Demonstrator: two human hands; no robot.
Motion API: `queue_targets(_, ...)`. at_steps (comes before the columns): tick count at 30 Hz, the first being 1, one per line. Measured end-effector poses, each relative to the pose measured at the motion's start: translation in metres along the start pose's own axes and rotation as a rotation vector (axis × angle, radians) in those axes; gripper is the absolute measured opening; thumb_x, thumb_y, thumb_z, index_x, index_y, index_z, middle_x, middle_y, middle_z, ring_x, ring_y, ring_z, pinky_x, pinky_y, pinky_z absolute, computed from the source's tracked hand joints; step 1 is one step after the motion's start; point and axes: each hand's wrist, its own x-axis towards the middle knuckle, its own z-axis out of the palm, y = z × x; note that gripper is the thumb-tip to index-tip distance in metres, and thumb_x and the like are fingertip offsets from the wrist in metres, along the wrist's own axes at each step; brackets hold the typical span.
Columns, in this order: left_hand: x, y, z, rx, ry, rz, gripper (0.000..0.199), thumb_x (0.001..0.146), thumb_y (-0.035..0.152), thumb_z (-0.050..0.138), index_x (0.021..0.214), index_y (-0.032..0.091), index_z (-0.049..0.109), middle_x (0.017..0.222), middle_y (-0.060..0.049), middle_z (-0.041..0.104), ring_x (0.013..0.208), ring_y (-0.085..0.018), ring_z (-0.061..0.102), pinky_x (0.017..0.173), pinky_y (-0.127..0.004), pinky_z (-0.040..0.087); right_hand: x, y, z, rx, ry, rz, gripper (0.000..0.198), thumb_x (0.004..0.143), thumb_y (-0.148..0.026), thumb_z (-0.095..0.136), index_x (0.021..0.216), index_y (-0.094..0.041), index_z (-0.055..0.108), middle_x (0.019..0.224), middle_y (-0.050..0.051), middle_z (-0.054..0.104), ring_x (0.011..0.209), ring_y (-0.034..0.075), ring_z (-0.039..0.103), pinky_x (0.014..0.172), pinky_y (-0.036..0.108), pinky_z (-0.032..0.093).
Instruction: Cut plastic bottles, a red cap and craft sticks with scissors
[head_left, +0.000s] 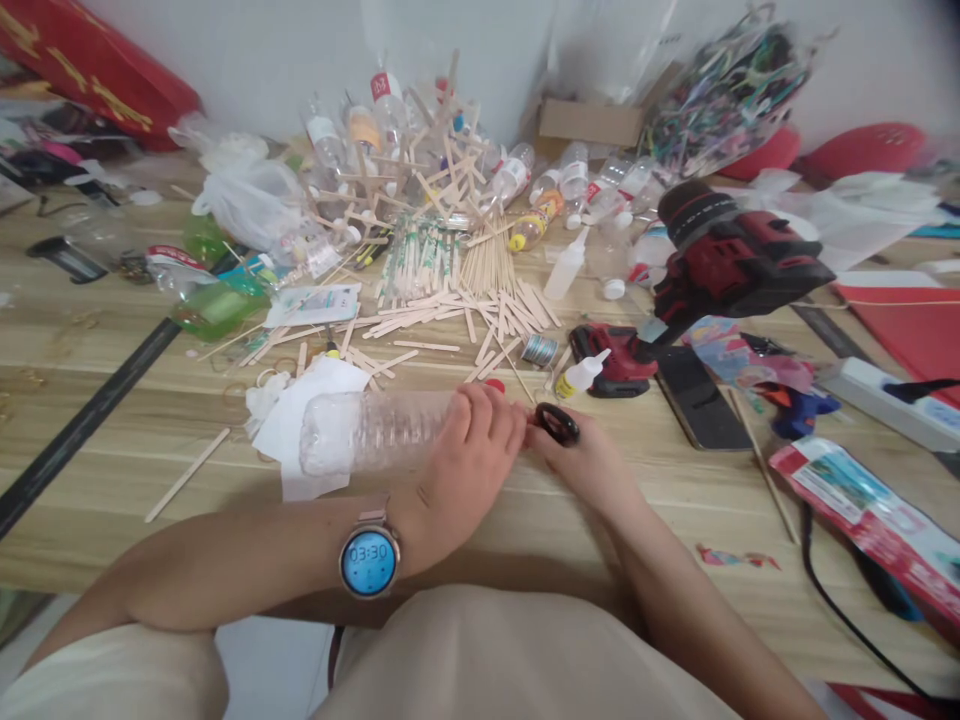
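In the head view, a clear plastic bottle (397, 430) is seen lying on its side on the table (247, 545), its base resting on white paper (281, 435). The bottle's right end is grasped by the left hand (476, 445), laid over it from above. Just past that end, a black-handled tool (561, 428) is gripped in the right hand (574, 445); its working part is hidden by the fingers, so whether it touches the bottle cannot be told.

If the tool is bladed, the left fingers could be nicked by a slip, since both hands are set close together. The bottle could be rolled or dented, as its thin, round wall is steadied at one end only; its base could be slid along by the loose paper. Beyond the bottle's right end, a small glue bottle (583, 374) and a wire spool (540, 349) could be knocked over by a sudden jerk. The cordless drill (735, 260), farther right of the bottle, could be bumped likewise.
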Motion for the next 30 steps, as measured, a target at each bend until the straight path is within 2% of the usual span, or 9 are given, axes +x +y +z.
queue_targets(6, 0.001, 0.005, 0.008, 0.006, 0.020, 0.025, 0.039, 0.099, 0.010, 0.034, 0.125, 0.008, 0.064, 0.116, -0.018, 0.070, 0.106, -0.029, 0.066, 0.092, -0.042, 0.048, 0.008, 0.007, 0.001, -0.049, -0.050, 0.013, 0.019, 0.070, -0.036, 0.052, 0.058, -0.023, 0.045, 0.051, -0.005, 0.041, 0.048, 0.012, 0.038, 0.046, 0.025, 0.031)
queue_targets(13, 0.010, 0.007, 0.003, -0.063, -0.092, -0.002, 0.041, 0.099, 0.008, 0.033, 0.130, 0.007, 0.060, 0.122, -0.019, 0.066, 0.110, -0.028, 0.063, 0.093, -0.041, 0.046, 0.016, 0.016, -0.001, -0.085, 0.027, -0.067, 0.017, 0.070, -0.031, 0.053, 0.058, -0.025, 0.042, 0.058, -0.002, 0.043, 0.059, 0.016, 0.041, 0.055, 0.029, 0.035)
queue_targets(19, 0.008, 0.006, 0.006, -0.023, -0.056, -0.021, 0.041, 0.098, 0.008, 0.034, 0.131, 0.007, 0.059, 0.121, -0.019, 0.067, 0.108, -0.029, 0.064, 0.094, -0.042, 0.046, 0.012, 0.013, -0.003, -0.080, -0.005, -0.093, 0.025, 0.075, -0.039, 0.054, 0.059, -0.024, 0.044, 0.060, -0.002, 0.042, 0.061, 0.016, 0.041, 0.054, 0.029, 0.035)
queue_targets(25, 0.003, 0.006, 0.005, -0.133, -0.096, -0.051, 0.039, 0.100, 0.009, 0.035, 0.130, 0.011, 0.059, 0.121, -0.018, 0.068, 0.107, -0.028, 0.065, 0.090, -0.042, 0.048, 0.011, 0.013, -0.002, -0.106, -0.014, -0.100, 0.026, 0.075, -0.040, 0.054, 0.058, -0.024, 0.042, 0.056, -0.002, 0.040, 0.059, 0.015, 0.039, 0.053, 0.028, 0.032)
queue_targets(30, 0.000, 0.006, 0.005, -0.156, -0.075, -0.083, 0.037, 0.100, 0.010, 0.037, 0.130, 0.014, 0.059, 0.118, -0.017, 0.069, 0.101, -0.028, 0.066, 0.085, -0.041, 0.048, 0.009, 0.011, -0.004, -0.120, -0.040, -0.102, 0.027, 0.076, -0.042, 0.052, 0.059, -0.023, 0.043, 0.057, -0.002, 0.042, 0.059, 0.014, 0.041, 0.054, 0.027, 0.033)
